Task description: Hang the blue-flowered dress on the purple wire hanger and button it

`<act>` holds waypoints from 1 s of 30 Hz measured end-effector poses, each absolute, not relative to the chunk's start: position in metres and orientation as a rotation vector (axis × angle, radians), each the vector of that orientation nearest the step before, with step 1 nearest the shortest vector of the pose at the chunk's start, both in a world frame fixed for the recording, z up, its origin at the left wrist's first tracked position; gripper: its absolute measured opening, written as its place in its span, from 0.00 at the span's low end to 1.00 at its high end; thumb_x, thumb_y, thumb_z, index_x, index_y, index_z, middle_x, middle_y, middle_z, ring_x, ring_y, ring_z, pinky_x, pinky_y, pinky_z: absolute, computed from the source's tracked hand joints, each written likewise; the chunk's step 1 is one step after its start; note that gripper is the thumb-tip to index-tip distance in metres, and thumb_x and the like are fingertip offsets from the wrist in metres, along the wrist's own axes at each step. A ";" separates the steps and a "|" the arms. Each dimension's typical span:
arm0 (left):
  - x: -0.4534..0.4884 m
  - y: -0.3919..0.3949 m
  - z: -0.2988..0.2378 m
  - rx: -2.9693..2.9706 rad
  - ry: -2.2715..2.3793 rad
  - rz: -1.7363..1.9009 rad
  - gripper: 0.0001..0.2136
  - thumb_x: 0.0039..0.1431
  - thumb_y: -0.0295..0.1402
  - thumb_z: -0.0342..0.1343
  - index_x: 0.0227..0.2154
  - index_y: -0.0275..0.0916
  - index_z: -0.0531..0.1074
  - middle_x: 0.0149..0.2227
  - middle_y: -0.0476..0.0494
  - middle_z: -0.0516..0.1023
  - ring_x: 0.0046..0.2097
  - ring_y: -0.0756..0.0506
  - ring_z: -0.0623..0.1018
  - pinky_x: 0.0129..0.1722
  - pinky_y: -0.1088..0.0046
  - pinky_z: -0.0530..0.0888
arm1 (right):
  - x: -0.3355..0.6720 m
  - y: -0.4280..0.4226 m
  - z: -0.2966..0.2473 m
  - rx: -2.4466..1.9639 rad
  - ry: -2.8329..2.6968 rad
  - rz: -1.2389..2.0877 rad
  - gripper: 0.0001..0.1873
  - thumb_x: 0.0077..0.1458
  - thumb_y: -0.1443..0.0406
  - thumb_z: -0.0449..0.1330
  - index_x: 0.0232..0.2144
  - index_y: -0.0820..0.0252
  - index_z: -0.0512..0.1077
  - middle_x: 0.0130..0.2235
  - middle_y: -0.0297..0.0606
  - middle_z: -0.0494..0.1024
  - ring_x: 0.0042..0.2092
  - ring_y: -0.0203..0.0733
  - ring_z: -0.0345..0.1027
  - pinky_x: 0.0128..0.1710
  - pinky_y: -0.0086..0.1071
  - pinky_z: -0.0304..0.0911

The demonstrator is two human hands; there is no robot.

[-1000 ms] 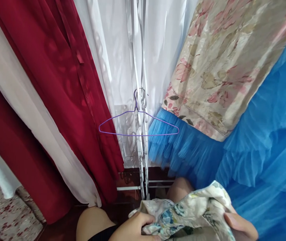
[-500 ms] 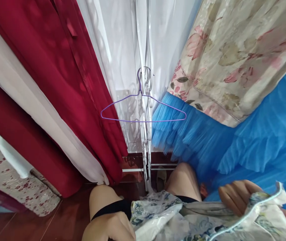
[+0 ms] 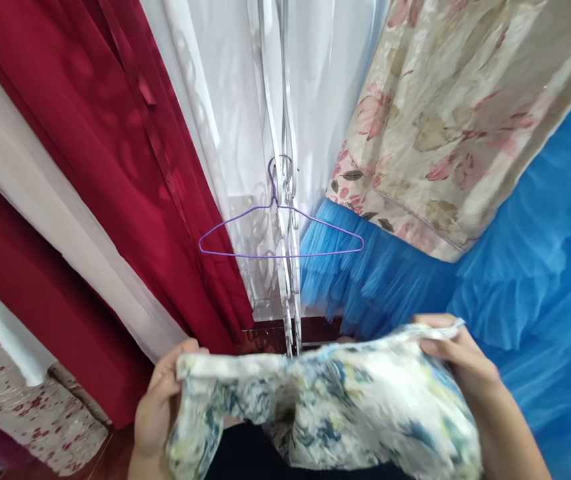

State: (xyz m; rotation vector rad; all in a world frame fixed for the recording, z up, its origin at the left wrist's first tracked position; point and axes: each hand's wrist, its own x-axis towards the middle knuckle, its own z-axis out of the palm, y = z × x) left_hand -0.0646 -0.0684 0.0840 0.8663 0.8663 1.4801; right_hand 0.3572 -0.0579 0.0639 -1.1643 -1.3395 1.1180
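A white garment with a blue, green and yellow floral print (image 3: 345,407) is stretched between both hands, low in the view and blurred by motion. My left hand (image 3: 158,400) pinches its upper left corner, thumb and fingers closed on the edge. On the other side my right hand (image 3: 458,357) grips the upper right corner, fingers closed round the fabric. Just beyond the garment, a purple wire hanger (image 3: 280,255) hangs bare on a white metal rack (image 3: 288,293). The garment's kind cannot be made out; its lower part is bunched.
Dark red cloth (image 3: 130,167) and pale fabric hang at the left, white cloth (image 3: 235,87) behind the rack. To the right hang a beige floral cloth (image 3: 440,127) and a blue tulle skirt (image 3: 540,220). Reddish floor tiles (image 3: 123,447) show below.
Both hands have risen and now hold the garment spread out by its upper edge, where before it lay bunched over the lap. The right hand moved inward. The view shifted slightly.
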 end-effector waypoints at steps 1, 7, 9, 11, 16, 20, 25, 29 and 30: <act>-0.065 -0.061 0.097 0.884 0.946 1.540 0.08 0.42 0.35 0.63 0.24 0.42 0.69 0.20 0.52 0.64 0.21 0.50 0.64 0.21 0.75 0.64 | 0.356 -0.044 0.078 -1.154 -1.430 0.997 0.17 0.44 0.52 0.68 0.16 0.55 0.72 0.19 0.35 0.67 0.22 0.40 0.58 0.21 0.34 0.52; -0.032 -0.051 0.155 1.484 0.915 1.143 0.06 0.54 0.36 0.61 0.31 0.38 0.74 0.26 0.48 0.75 0.28 0.48 0.73 0.27 0.75 0.69 | 0.372 0.070 0.138 -1.049 -1.361 0.819 0.06 0.42 0.63 0.67 0.20 0.58 0.76 0.24 0.34 0.75 0.31 0.41 0.65 0.32 0.32 0.60; -0.015 -0.053 0.163 1.640 0.877 1.017 0.07 0.60 0.36 0.59 0.36 0.38 0.75 0.33 0.46 0.78 0.36 0.45 0.77 0.36 0.74 0.72 | 0.373 0.106 0.146 -1.049 -1.347 0.851 0.03 0.43 0.65 0.65 0.22 0.59 0.76 0.26 0.34 0.76 0.33 0.40 0.66 0.36 0.29 0.61; -0.002 -0.048 0.166 1.693 0.840 1.004 0.07 0.63 0.35 0.57 0.39 0.38 0.75 0.36 0.46 0.78 0.40 0.45 0.77 0.41 0.73 0.72 | 0.366 0.135 0.149 -1.070 -1.328 0.923 0.04 0.42 0.66 0.65 0.20 0.58 0.73 0.24 0.33 0.75 0.31 0.40 0.67 0.34 0.29 0.63; 0.000 -0.023 0.167 1.485 0.793 1.306 0.04 0.60 0.32 0.57 0.35 0.37 0.73 0.33 0.47 0.77 0.37 0.45 0.77 0.37 0.74 0.72 | 0.326 0.167 0.161 -1.034 -1.365 1.184 0.06 0.45 0.64 0.66 0.27 0.59 0.74 0.25 0.37 0.79 0.29 0.44 0.73 0.32 0.34 0.69; -0.027 0.001 0.165 1.409 0.887 1.540 0.03 0.57 0.30 0.54 0.34 0.39 0.71 0.31 0.48 0.76 0.34 0.45 0.77 0.34 0.73 0.73 | 0.309 0.161 0.178 -0.953 -1.464 1.331 0.12 0.44 0.66 0.68 0.35 0.61 0.78 0.32 0.39 0.83 0.31 0.43 0.76 0.30 0.31 0.70; -0.095 0.051 0.141 2.183 1.302 1.664 0.03 0.52 0.27 0.54 0.30 0.41 0.71 0.37 0.46 0.79 0.44 0.41 0.77 0.55 0.59 0.69 | 0.317 0.149 0.194 -0.953 -1.513 1.406 0.15 0.45 0.67 0.69 0.40 0.58 0.81 0.36 0.39 0.85 0.33 0.43 0.77 0.29 0.29 0.70; -0.134 0.088 0.126 2.552 1.591 1.322 0.06 0.54 0.28 0.51 0.32 0.42 0.72 0.40 0.41 0.79 0.49 0.37 0.74 0.61 0.52 0.60 | 0.321 0.143 0.199 -0.977 -1.537 1.452 0.18 0.41 0.69 0.69 0.39 0.60 0.82 0.40 0.42 0.85 0.36 0.48 0.79 0.34 0.32 0.73; -0.137 0.094 0.125 2.511 1.623 1.314 0.06 0.54 0.28 0.50 0.33 0.42 0.72 0.40 0.41 0.78 0.50 0.36 0.73 0.59 0.52 0.61 | 0.320 0.141 0.198 -0.966 -1.535 1.441 0.17 0.40 0.69 0.69 0.38 0.60 0.82 0.39 0.42 0.85 0.36 0.49 0.79 0.35 0.33 0.73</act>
